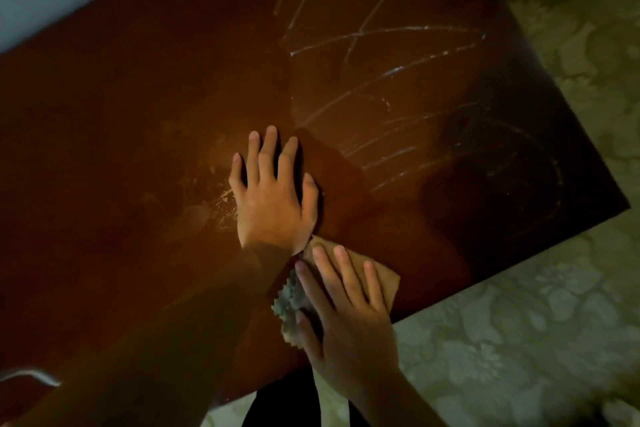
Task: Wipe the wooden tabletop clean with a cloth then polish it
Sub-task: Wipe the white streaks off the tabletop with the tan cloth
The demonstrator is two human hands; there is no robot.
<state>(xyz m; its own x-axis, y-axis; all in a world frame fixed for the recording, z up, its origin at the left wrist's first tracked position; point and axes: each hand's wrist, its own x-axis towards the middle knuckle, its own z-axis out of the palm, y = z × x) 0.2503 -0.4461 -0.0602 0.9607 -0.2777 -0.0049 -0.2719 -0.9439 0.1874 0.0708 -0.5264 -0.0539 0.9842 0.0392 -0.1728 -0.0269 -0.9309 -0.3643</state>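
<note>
the small tan cloth (pixel 384 282) with a zigzag-cut edge lies flat on the smooth reddish-brown wooden tabletop (pixel 138 121), near its front edge. the right hand (pixel 349 319) presses on the cloth, fingers spread. just beyond the cloth, the left hand (pixel 273 194) rests flat on the wood, open. thin white curved streaks (pixel 384 73) lie farther from the cloth.

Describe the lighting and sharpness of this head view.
Head view: dim, warm light pools on the left hand and the tabletop beside it; the far right corner falls into shadow; white streaks catch the light; the right hand on the cloth is lit; edges look soft; wide-angle tilt.
</note>
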